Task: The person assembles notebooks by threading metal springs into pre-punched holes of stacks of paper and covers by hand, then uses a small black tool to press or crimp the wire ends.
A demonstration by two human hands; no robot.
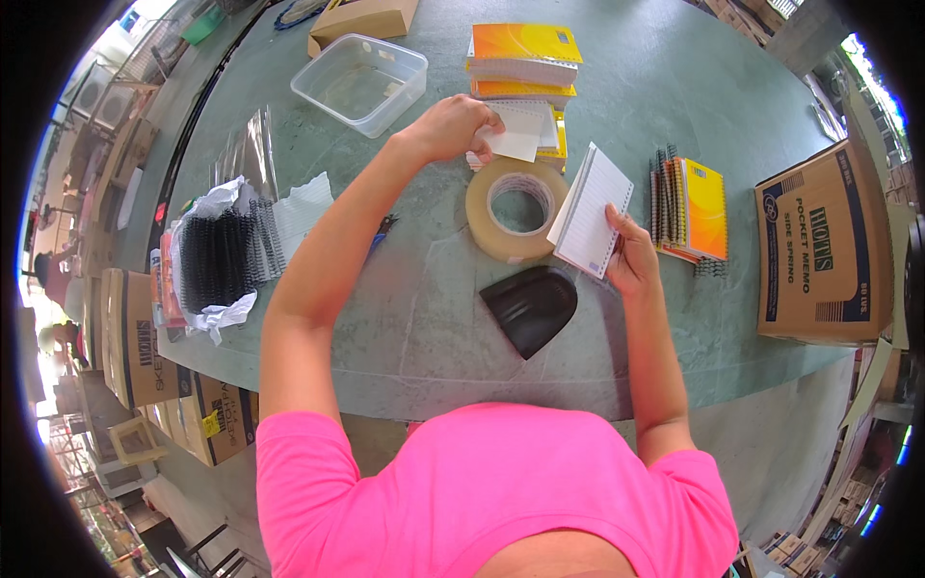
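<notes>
My right hand [631,256] is closed on a small pad of lined white sheets [597,212], held upright and tilted, with a row of punched holes along its edge. My left hand [451,128] reaches to the stacked paper pads and pinches a blank white card [515,133] on top of the nearest pile. Behind it rise more unbound pads with yellow-orange covers [525,43]. A wide roll of clear tape [477,217] lies just below that pile. Nearer to me rests a black, rounded, mouse-shaped piece [530,306].
Spiral-bound yellow notebooks [703,207] stand right, beside a brown carton [819,246]. Left lie black wire spirals [217,260] in white paper, clear film [252,154] and a blue-handled tool [383,231]. A clear plastic tub [361,82] sits at the back, before an open cardboard box [361,19].
</notes>
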